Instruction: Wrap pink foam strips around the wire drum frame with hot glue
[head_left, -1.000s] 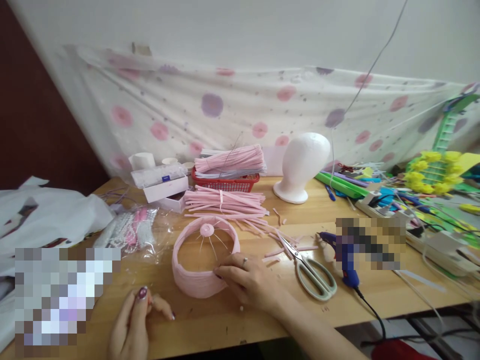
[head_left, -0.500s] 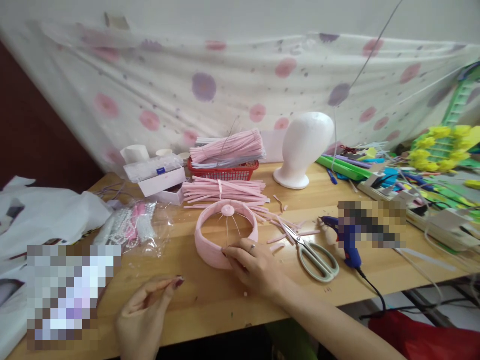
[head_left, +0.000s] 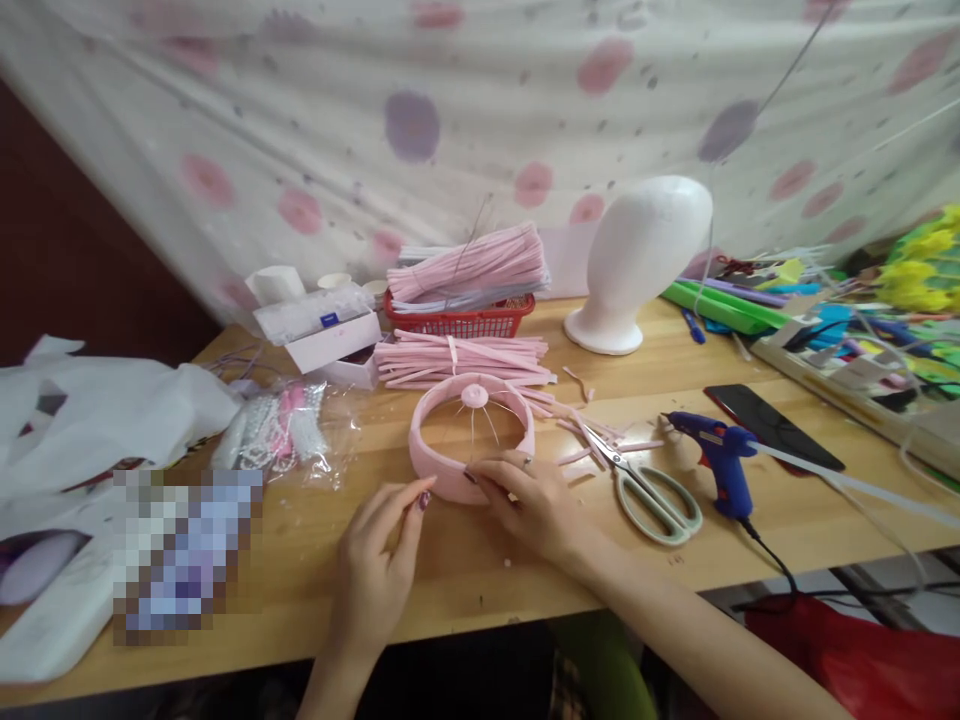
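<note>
A pink padded ring-shaped band (head_left: pixel 433 462) stands on the wooden table, with a round pink disc (head_left: pixel 474 397) at its back rim and thin wires fanning out from the disc. My right hand (head_left: pixel 536 502) grips the band's front right edge between thumb and fingers; a finger ring shows on it. Just left of the band's front, my left hand (head_left: pixel 381 540) is closed in a pinch, its fingertips close to the band's lower left side. Whatever lies between those fingertips is too small to make out. Scissors (head_left: pixel 656 500) lie partly opened to the right of my right hand.
A blue glue gun (head_left: pixel 724 460) and a dark phone (head_left: pixel 776 425) lie at right. Behind the band are bundled pink chenille stems (head_left: pixel 465 360), a red basket (head_left: pixel 465 322) and a white foam head (head_left: pixel 637 265). A clear bag of beads (head_left: pixel 289 430) lies left.
My left hand has moved right and up, from apart over the table to beside the band. My right hand keeps its hold on the band. The view has tilted down.
</note>
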